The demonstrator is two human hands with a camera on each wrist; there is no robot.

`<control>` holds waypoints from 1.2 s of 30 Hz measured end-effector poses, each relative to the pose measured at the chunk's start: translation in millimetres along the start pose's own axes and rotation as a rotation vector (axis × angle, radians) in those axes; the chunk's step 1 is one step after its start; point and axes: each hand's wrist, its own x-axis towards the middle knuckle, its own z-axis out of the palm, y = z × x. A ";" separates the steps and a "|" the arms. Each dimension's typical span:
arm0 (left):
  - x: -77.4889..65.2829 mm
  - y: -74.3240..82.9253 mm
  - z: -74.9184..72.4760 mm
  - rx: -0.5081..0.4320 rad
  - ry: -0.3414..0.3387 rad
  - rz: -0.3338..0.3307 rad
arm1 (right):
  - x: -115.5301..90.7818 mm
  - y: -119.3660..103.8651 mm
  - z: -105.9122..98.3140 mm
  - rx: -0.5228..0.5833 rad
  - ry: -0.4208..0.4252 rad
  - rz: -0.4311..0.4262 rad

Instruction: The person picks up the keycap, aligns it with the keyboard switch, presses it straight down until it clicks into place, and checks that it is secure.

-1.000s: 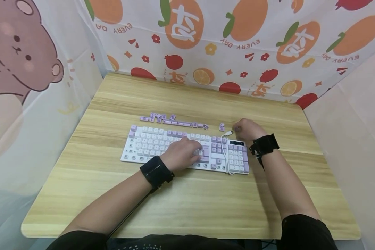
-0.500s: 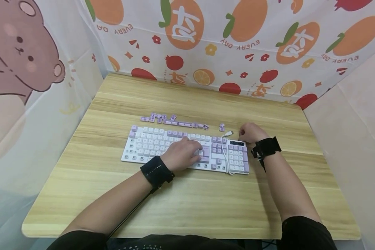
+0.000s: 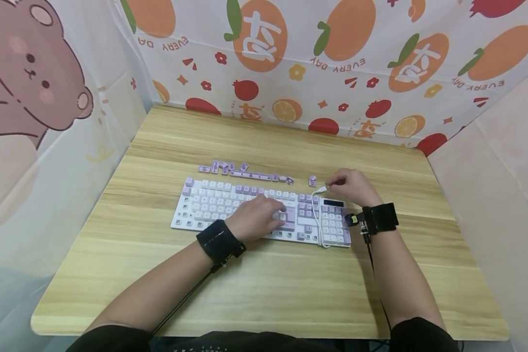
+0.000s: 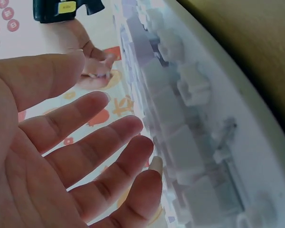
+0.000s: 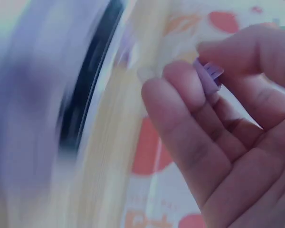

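A white and lilac keyboard [image 3: 215, 203] lies across the middle of the table, with bare switches showing along its front row and left side. Over its right-centre keys is my left hand [image 3: 256, 216]; the left wrist view shows loosely spread fingers [image 4: 99, 168] beside the keys, holding nothing. My right hand [image 3: 351, 185] is above the table just behind the keyboard's right end. Between its thumb and fingers it pinches a small purple keycap [image 5: 208, 78], seen clearly in the right wrist view.
Behind the keyboard lie several loose purple keycaps, including a long spacebar [image 3: 250, 175]. A small group of keycaps [image 3: 312, 181] sits apart, left of my right hand. A white USB cable [image 3: 319, 215] crosses the keyboard. Patterned cloth [image 3: 264, 88] hangs at the table's far edge.
My right hand first shifts right and slightly nearer, then comes back left toward the cable's plug, its wrist turned. My left hand has stayed in place on the keyboard.
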 end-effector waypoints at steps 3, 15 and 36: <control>0.8 1.1 -0.2 -0.039 -0.006 -0.001 | -7.2 -15.6 8.2 0.095 0.021 -0.092; 5.9 6.6 -4.6 -0.311 0.042 0.009 | -30.3 -65.6 45.6 0.377 0.179 -0.336; 7.1 8.6 -10.4 -0.731 0.116 0.039 | -47.8 -94.4 64.5 0.138 0.239 -0.610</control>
